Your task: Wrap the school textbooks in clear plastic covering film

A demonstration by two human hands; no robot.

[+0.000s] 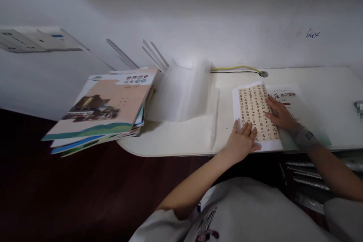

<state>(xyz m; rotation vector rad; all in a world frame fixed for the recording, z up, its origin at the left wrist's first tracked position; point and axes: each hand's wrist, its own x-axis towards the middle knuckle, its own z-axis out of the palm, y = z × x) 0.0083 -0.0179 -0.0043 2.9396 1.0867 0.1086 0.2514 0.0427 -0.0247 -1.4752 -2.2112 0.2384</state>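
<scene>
A page of brush calligraphy, cream with a white border, lies on the desk in front of me. Against its right side shows the white cover of a calligraphy practice book; whether the two are joined I cannot tell. My left hand rests on the page's lower left part, fingers stretched out. Across the page's right side lies my right hand, its fingers flat near the cover. A grey band with a small square face sits on the right wrist.
A stack of textbooks stands at the desk's left end, overhanging its edge. Beside it is a translucent plastic sheet or sleeve. A yellow cable runs into a hole at the back of the white desk. A wall rises behind.
</scene>
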